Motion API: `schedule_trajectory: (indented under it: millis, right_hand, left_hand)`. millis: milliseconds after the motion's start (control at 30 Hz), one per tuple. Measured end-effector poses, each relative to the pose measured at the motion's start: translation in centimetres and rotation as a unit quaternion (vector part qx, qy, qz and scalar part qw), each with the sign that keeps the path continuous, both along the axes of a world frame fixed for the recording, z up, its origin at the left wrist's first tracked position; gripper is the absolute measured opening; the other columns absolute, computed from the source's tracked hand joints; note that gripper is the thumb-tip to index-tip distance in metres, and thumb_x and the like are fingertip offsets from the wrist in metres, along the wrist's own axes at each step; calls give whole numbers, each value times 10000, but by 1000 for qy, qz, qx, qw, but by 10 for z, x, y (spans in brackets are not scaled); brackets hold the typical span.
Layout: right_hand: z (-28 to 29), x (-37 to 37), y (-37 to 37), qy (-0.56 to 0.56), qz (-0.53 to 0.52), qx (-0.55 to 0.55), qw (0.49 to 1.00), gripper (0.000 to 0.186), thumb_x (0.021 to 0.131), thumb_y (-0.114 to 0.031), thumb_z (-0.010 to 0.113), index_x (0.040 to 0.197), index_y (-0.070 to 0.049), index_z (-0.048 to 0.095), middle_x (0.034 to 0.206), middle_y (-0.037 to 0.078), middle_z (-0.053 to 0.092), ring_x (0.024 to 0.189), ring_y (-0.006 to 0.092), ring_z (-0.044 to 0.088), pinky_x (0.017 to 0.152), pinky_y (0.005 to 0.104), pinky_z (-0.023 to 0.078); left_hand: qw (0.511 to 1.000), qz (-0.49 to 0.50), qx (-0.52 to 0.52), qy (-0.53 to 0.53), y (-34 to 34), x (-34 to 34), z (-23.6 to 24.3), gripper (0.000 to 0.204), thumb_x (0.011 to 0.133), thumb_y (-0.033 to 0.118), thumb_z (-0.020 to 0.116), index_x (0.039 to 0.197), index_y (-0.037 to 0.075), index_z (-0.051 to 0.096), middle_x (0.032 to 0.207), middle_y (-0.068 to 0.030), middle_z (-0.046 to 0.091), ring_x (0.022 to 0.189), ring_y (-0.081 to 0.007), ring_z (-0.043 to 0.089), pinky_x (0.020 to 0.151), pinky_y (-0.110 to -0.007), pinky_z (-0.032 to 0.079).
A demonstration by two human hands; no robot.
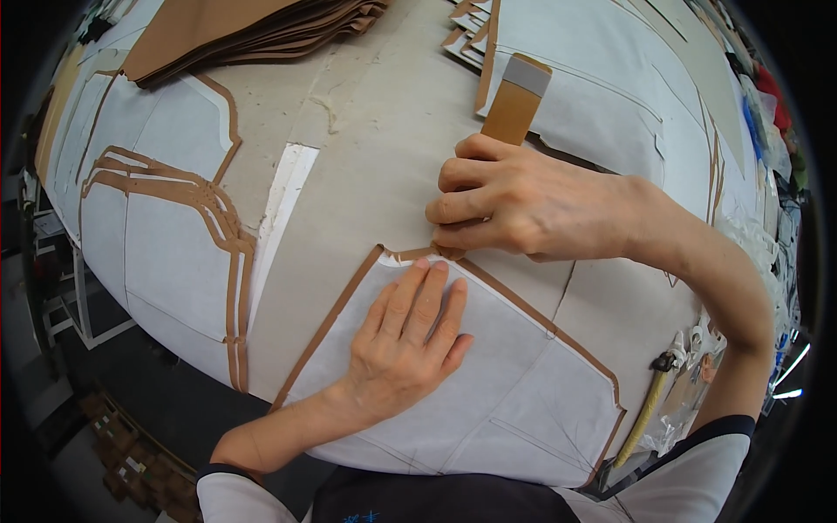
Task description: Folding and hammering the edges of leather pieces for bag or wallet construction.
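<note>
A large panel [514, 383] with a white face and brown edging lies in front of me on the table. My left hand [401, 349] rests flat on it, fingers stretched toward its far narrow edge. Just beyond those fingertips, my right hand [514, 200] is curled round a flat brown bar with a grey end [517, 100], which sticks out past the knuckles away from me. The bar's lower part is hidden by the hand. Under the right fingertips shows a small brown bit at the panel's far edge; its exact shape is hard to make out.
Similar white panels with brown edges [174, 261] overlap at the left, below a stack of brown sheets [253, 35]. More white panels [584, 78] lie at the far right. A white strip [283, 209] lies left of centre. A yellow-handled tool [641, 418] is near the right edge.
</note>
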State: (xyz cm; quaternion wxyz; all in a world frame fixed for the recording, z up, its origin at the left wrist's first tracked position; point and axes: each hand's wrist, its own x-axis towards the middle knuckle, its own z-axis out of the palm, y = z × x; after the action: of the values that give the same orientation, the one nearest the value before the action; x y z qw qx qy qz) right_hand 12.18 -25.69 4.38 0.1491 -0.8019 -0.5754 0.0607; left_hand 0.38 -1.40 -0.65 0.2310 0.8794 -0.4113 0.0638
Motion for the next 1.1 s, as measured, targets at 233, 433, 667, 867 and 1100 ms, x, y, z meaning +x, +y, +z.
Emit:
schedule_trajectory:
  millis: [233,433,667,867,1100]
  right_hand:
    - [-3,12,16,5,43,22,999,67,820,-112,769,862,-61,776,908,-3,673,1007,187,609,939,349,471]
    - [-2,17,31,-3,70,12,998,56,802,-111,776,832,-64,777,899,2,684,999,187,613,927,344,469]
    - [-9,4,32,-4,23,46,999,137,830,-110,757,956,-80,802,933,0,682,1022,191,598,926,349,453]
    - [-7,-40,-17,34,-118,16,992,335,828,-7,750,1160,-52,768,1142,55,684,1117,254,608,1005,408,477]
    - [0,-182,-91,-14,-481,96,871,399,836,34,754,1223,-59,731,1193,75,676,1124,295,612,987,438,471]
  left_hand:
    - [1000,3,-14,9,1,1,-1,554,815,281,827,1279,-5,727,1398,-243,610,1301,-403,596,972,-460,566]
    - [1000,-3,-15,1,2,-1,1,544,798,268,839,1261,-1,735,1323,-224,632,1247,-383,624,935,-443,587]
    - [1000,1,-16,-20,5,-4,-5,463,856,268,801,1220,-5,712,1335,-228,623,1282,-412,595,1041,-512,491]
    - [999,32,-2,-18,3,2,-2,441,910,246,753,1245,-11,625,1525,-302,516,1446,-463,459,1205,-609,303]
    - [999,-12,-24,-25,5,3,-4,384,943,152,710,1239,-69,607,1515,-320,532,1453,-461,479,1227,-607,324]
